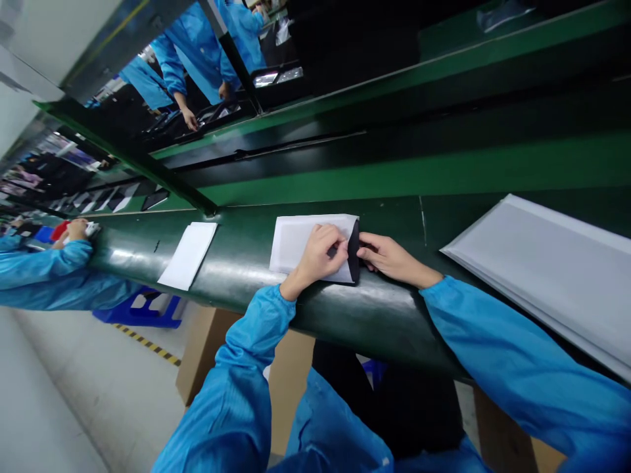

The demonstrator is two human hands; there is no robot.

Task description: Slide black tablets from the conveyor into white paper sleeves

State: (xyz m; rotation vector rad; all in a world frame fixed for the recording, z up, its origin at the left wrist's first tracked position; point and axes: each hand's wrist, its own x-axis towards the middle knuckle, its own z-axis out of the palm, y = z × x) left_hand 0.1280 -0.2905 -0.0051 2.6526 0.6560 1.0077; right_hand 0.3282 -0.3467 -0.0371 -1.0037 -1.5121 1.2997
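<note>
Looks onto a workshop with a long green bench [241,253], at least two blue-clad co-workers [197,46] beyond it, and, on the far side, a black tray [280,90] with shiny packets [290,74] in it. Under the hands, flat on the bench, one white pouch [293,240] with one black piece [353,253] showing at its right end; cannot tell how far inside. Rests the left hand [320,253] on the pouch near that end, with fingers curled and thumb close to fingertips; cannot tell whether closed on the edge. Has the right hand [389,258] at the black piece, with thumb and forefinger near each other at its outer edge; cannot tell whether gripping. To the left, well apart, one white packet [188,255]; to the right, one stack of white pouches [547,256], too tight to count. Below, one blue stool [142,314] and a cardboard box [290,374], contents out of sight.
</note>
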